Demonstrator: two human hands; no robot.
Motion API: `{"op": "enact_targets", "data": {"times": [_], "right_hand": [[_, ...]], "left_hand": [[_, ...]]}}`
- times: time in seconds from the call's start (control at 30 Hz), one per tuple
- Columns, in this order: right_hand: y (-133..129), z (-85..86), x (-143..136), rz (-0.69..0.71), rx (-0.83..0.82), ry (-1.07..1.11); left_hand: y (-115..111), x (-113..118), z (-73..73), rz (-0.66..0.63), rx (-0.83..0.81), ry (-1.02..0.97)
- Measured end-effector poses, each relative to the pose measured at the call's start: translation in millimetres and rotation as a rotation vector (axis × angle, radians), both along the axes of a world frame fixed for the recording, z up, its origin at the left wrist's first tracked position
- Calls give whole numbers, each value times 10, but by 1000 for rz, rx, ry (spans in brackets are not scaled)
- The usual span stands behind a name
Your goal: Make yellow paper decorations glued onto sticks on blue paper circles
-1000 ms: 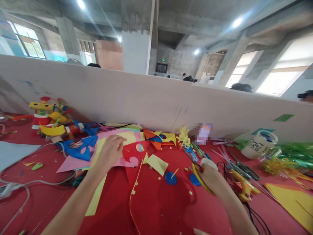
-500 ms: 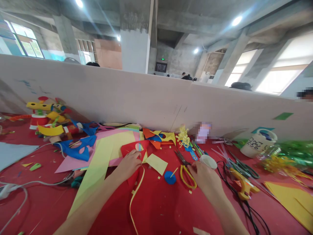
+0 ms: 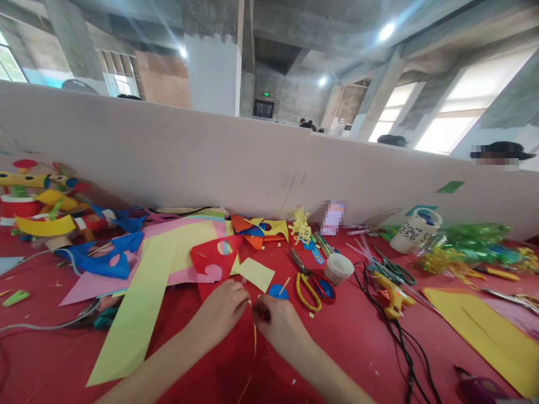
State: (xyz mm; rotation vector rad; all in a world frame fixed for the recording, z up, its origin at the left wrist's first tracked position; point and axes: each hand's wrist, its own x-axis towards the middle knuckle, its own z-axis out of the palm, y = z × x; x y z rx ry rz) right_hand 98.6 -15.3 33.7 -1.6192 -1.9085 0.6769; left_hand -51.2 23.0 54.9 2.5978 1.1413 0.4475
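My left hand and my right hand are close together over the table, fingers curled and pinched. A thin pale-yellow paper strip runs from between them down toward the table's front. Both sets of fingertips close on its upper end, though the exact hold is partly hidden. Behind my left hand lies a red mask with eye holes. A pale-yellow paper rectangle rests just beyond my fingers. Past my right hand are a blue disc with a thin stick and a pair of scissors.
Long yellow paper and blue masks lie left. To the right stand a white cup, a yellow glue gun with black cable, and orange-yellow sheets. A white partition closes the table's back.
My right hand has let go of the scissors, which now lie on the table, and moved left to the strip beside my left hand. The view has turned right.
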Motion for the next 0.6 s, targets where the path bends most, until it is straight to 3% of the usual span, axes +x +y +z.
{"op": "enact_targets", "data": {"times": [0.23,0.37,0.5,0.6], "right_hand": [[24,-163,26,-8,-27,-77],[10,-188,45,9,-3,-78],[44,-215,81,-15,-25,156],[97,-271,93,-15,-185,468]], "left_hand": [[-121,-17,-215,77,-8,-31],[-196,-6,-320,135,-7,-154],[-196,1,-355,217,-110,-274],[-160,1,-381,266,-246,-372]]}}
